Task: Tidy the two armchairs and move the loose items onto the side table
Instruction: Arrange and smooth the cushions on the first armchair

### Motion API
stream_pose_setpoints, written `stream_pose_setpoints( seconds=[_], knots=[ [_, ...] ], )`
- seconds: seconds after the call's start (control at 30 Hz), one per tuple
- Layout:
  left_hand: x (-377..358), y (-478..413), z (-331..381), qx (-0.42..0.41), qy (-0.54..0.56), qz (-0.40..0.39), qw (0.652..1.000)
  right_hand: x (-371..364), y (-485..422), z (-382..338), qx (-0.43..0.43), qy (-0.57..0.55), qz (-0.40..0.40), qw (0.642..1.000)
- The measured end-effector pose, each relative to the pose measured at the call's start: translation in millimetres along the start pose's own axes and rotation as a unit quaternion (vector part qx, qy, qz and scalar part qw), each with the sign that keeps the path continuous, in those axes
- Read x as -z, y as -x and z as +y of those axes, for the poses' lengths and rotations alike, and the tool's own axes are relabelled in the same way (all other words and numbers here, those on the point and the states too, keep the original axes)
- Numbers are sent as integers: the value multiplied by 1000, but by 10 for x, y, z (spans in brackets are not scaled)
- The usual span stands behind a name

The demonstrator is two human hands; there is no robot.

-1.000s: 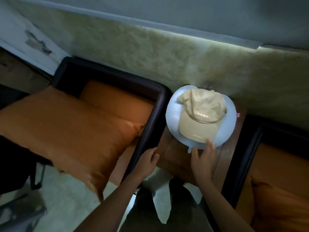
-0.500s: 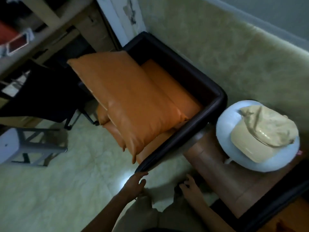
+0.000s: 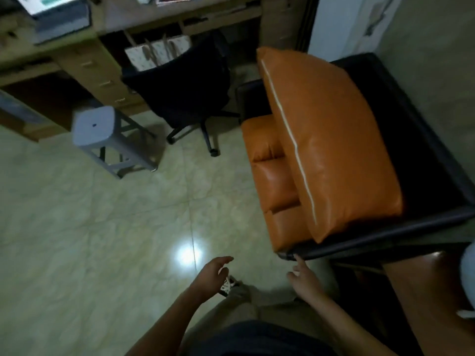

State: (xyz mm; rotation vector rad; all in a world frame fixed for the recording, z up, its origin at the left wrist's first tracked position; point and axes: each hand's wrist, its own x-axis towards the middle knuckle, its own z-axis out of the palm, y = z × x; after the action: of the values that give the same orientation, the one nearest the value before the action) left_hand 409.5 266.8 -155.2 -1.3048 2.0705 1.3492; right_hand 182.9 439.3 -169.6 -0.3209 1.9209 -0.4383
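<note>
An orange leather cushion (image 3: 331,140) lies tilted across the left armchair (image 3: 421,140), over its orange seat (image 3: 272,181). The chair's black frame wraps the back and the near arm. My right hand (image 3: 304,274) hovers just below the near arm's front corner, index finger close to it, holding nothing. My left hand (image 3: 212,274) hangs over the floor with loosely spread fingers, empty. The brown side table (image 3: 421,291) shows at the lower right, with a sliver of the white plate (image 3: 468,278) at the frame edge. The second armchair is out of view.
A black office chair (image 3: 187,91) stands on castors before a wooden desk (image 3: 84,62). A white stool (image 3: 102,134) sits on the pale tiled floor (image 3: 102,227). My shoe (image 3: 227,285) shows between my hands.
My view has swung left, away from the side table and cap, toward the left armchair and the room. Both hands have left the table and now hover low, empty.
</note>
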Motion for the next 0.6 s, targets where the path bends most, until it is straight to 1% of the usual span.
stream_pose_setpoints(
  seconds=[0.17, 0.23, 0.3, 0.37, 0.47, 0.6],
  knots=[
    [797, 13, -1037, 48, 12, 7, 999, -715, -230, -626, 3, 73, -38, 997],
    [1047, 86, -1346, 88, 47, 47, 994, -913, -267, -958, 22, 105, -53, 993],
    [1192, 185, -1589, 129, 87, 90, 984, -1056, -311, -1330, 59, 114, -54, 990],
    [1235, 258, -1802, 154, 116, 103, 976, -1158, -387, -1681, 97, 113, -52, 987],
    [1185, 350, -2058, 174, 130, 74, 973, -1293, -565, -2006, 115, 118, -67, 984],
    [1202, 409, -2338, 212, 124, 12, 969, -1393, -832, -2226, 98, 121, -98, 983]
  ],
)
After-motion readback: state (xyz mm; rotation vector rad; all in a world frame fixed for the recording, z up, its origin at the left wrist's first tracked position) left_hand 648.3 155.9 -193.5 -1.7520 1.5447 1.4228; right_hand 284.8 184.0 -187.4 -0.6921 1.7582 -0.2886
